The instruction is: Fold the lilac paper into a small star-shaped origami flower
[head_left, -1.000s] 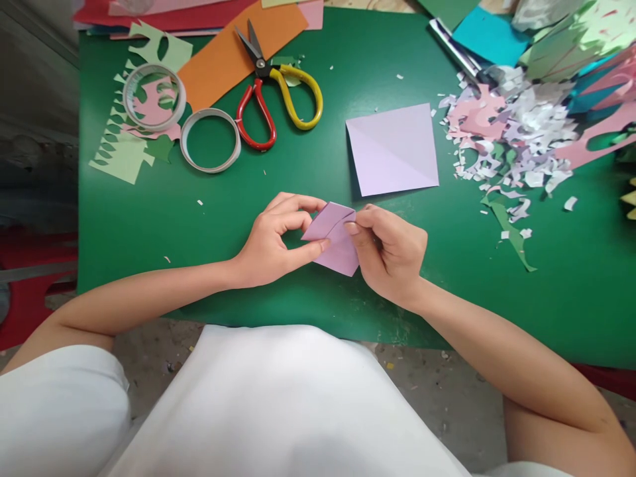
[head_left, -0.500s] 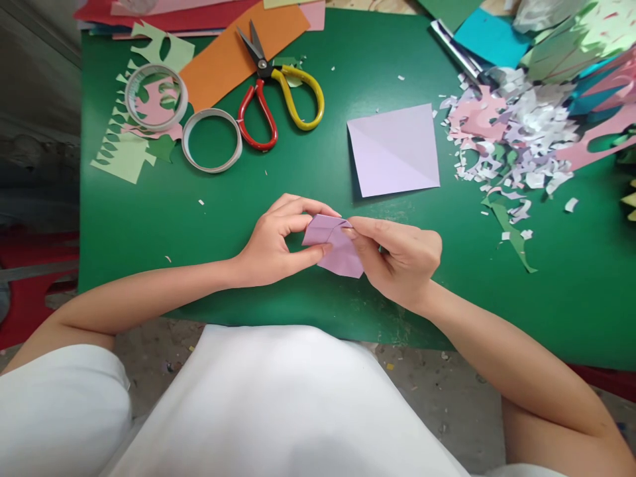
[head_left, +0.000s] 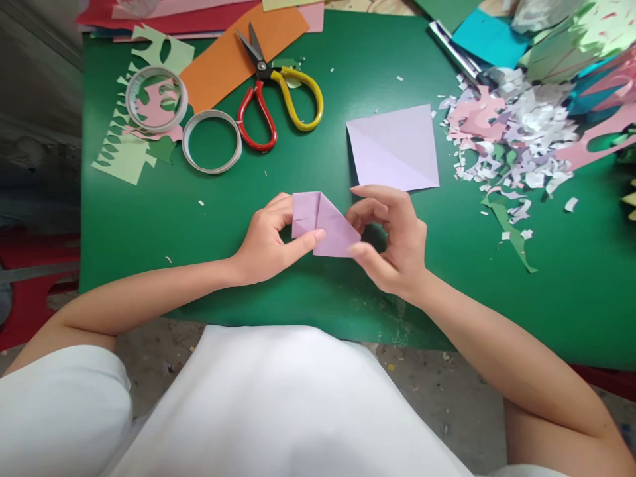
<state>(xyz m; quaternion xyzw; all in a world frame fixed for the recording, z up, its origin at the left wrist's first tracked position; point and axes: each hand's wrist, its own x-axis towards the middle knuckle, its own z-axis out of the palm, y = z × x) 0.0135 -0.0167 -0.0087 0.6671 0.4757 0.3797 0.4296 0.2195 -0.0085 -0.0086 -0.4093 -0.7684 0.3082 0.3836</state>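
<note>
A folded piece of light purple paper [head_left: 335,225] is held up over the green table, showing a flap, a slanted upper right edge and creases. My left hand [head_left: 271,235] pinches its left part, thumb on the front and fingers behind. My right hand [head_left: 395,242] is at the paper's right corner with thumb and fingers spread apart. Its thumb tip seems to touch that corner. Just beyond my right hand lies a flat lilac paper [head_left: 395,146] with a diagonal crease.
Scissors [head_left: 262,69] with red and yellow handles lie spread on an orange sheet [head_left: 218,73]. Two tape rolls [head_left: 211,165] and green and pink cut-outs [head_left: 129,159] are at the left. Paper scraps [head_left: 527,132] and a blue sheet [head_left: 489,38] cover the right of the green table [head_left: 273,305].
My right hand has released its pinch on the upper edge of the purple paper and spread its fingers. The paper has turned and shifted slightly up and left in my left hand.
</note>
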